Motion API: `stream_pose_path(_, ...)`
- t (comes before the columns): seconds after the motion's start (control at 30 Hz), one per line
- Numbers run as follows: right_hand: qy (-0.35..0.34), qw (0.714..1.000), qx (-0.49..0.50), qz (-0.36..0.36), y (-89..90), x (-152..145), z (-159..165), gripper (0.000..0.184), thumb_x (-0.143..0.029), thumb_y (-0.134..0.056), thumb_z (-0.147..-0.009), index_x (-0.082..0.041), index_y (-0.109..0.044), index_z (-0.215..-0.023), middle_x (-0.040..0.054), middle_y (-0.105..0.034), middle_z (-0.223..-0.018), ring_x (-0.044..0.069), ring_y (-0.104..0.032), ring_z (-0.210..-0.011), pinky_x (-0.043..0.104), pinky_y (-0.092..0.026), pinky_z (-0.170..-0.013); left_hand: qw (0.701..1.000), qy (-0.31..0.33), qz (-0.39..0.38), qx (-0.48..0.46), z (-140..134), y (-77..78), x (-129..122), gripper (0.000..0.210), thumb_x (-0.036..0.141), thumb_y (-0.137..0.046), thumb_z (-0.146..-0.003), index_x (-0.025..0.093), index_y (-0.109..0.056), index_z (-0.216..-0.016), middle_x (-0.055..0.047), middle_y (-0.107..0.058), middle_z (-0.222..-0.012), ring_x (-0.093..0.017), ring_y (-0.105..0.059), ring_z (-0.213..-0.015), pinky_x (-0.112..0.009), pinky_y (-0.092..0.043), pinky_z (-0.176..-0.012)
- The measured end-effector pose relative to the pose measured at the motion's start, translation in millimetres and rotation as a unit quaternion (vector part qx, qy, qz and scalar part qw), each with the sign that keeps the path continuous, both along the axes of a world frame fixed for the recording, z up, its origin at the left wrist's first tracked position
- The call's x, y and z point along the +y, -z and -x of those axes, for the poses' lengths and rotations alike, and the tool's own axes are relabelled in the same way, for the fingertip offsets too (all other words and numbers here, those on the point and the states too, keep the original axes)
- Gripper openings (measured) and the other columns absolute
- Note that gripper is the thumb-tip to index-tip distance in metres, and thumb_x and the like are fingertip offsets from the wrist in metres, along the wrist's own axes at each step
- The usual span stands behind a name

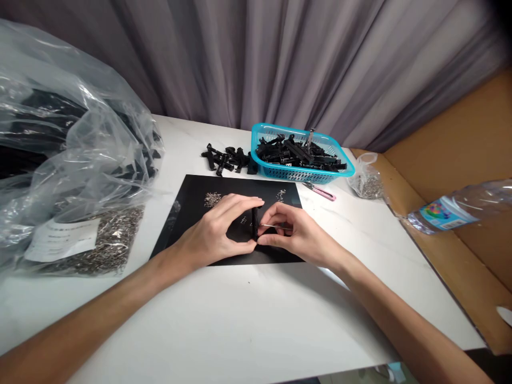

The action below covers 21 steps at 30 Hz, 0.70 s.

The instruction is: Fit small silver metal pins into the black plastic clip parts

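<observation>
My left hand (216, 226) grips a narrow black plastic part (254, 224) at its two ends, between thumb and fingers, holding it upright. From the other side my right hand (292, 229) pinches a thin pointed metal tool (272, 226), whose tip points at the part; whether they touch is too small to tell. Under both hands lies a black mat (180, 213). On it a heap of tiny metal pins (212, 199) sits behind my left hand, and a looser scatter of small metal pieces (282, 193) lies behind my right hand.
A blue basket (296, 173) full of black parts stands at the back, with loose black parts (226, 160) beside it. A pink-handled cutter (322, 192) lies in front. Plastic bags (76, 149) crowd the left; a small bag (366, 178), cardboard box (460, 144) and bottle (448, 210) are right.
</observation>
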State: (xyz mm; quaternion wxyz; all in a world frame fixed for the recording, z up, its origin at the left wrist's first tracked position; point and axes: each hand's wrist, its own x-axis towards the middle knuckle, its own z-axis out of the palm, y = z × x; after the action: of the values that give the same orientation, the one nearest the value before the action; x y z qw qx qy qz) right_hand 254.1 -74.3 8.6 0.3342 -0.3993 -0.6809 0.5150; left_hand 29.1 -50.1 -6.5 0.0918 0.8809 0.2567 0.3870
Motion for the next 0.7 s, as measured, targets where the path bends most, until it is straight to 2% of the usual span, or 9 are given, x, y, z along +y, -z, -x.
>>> stream_pose_path(0.2, 0.002, 1.000, -0.008, -0.014, 1.5, 0.6, 1.9, 0.033, -0.048, -0.081, -0.086, -0.020, -0.064, -0.090, 0.0028, -0.071, -0.094, 0.019, -0.070, -0.093, 0.035, -0.053, -0.087, 0.999, -0.016, -0.030, -0.009, -0.4, -1.5, 0.1, 0.059, 0.015, -0.078, -0.078, 0.020, -0.058, -0.134, -0.010, -0.072, -0.117, -0.026, -0.070, -0.106, -0.043, -0.059, -0.096)
stream_pose_path(0.33, 0.007, 0.999, -0.039, -0.030, 1.7, 1.3, 3.6, 0.035, -0.052, -0.080, -0.086, -0.020, -0.066, -0.087, 0.0022, -0.071, -0.091, 0.018, -0.067, -0.086, 0.034, -0.053, -0.081, 0.999, -0.012, -0.032, -0.002, 0.2, -0.9, 0.5, 0.059, 0.015, -0.078, -0.079, 0.021, -0.058, -0.134, -0.009, -0.073, -0.116, -0.025, -0.070, -0.105, -0.043, -0.059, -0.096)
stream_pose_path(0.5, 0.027, 0.995, -0.077, -0.063, -4.7, 2.6, 0.1, 0.038, -0.057, -0.075, -0.089, -0.020, -0.070, -0.088, 0.0005, -0.068, -0.082, 0.015, -0.059, -0.072, 0.030, -0.048, -0.066, 0.998, -0.050, 0.032, -0.015, 3.1, -3.1, 3.6, 0.060, 0.021, -0.084, -0.074, 0.023, -0.062, -0.130, -0.007, -0.074, -0.116, -0.025, -0.071, -0.106, -0.042, -0.058, -0.097)
stream_pose_path(0.53, 0.039, 0.993, -0.081, -0.079, -6.4, 2.9, -1.4, 0.039, -0.059, -0.070, -0.092, -0.020, -0.071, -0.085, 0.0018, -0.069, -0.084, 0.015, -0.059, -0.074, 0.031, -0.048, -0.067, 0.997, -0.055, 0.043, -0.016, 3.7, -3.7, 4.3, 0.061, 0.023, -0.085, -0.072, 0.023, -0.063, -0.129, -0.006, -0.074, -0.116, -0.025, -0.071, -0.105, -0.041, -0.059, -0.096)
stream_pose_path(0.6, 0.069, 0.988, -0.067, -0.124, -8.9, 3.0, -4.4, 0.047, -0.059, -0.056, -0.101, -0.020, -0.071, -0.079, 0.0061, -0.071, -0.096, 0.019, -0.063, -0.088, 0.035, -0.051, -0.079, 0.996, -0.057, 0.063, -0.017, 4.6, -4.8, 5.2, 0.061, 0.028, -0.087, -0.071, 0.023, -0.064, -0.127, -0.006, -0.075, -0.117, -0.024, -0.072, -0.103, -0.039, -0.060, -0.095)
stream_pose_path(0.67, 0.100, 0.980, -0.053, -0.165, -9.7, 2.2, -6.6, 0.052, -0.056, -0.044, -0.107, -0.021, -0.074, -0.082, 0.0087, -0.070, -0.107, 0.023, -0.062, -0.103, 0.040, -0.049, -0.095, 0.995, -0.051, 0.082, -0.024, 5.1, -5.3, 5.3, 0.061, 0.031, -0.088, -0.070, 0.022, -0.064, -0.126, -0.006, -0.075, -0.118, -0.024, -0.073, -0.103, -0.037, -0.060, -0.094)
stream_pose_path(0.7, 0.114, 0.976, -0.056, -0.177, -9.5, 1.5, -7.1, 0.054, -0.055, -0.041, -0.108, -0.022, -0.076, -0.085, 0.0088, -0.070, -0.107, 0.023, -0.062, -0.105, 0.042, -0.048, -0.098, 0.994, -0.050, 0.095, -0.029, 5.1, -5.4, 5.2, 0.062, 0.032, -0.089, -0.070, 0.021, -0.065, -0.126, -0.006, -0.075, -0.118, -0.023, -0.073, -0.103, -0.037, -0.060, -0.094)
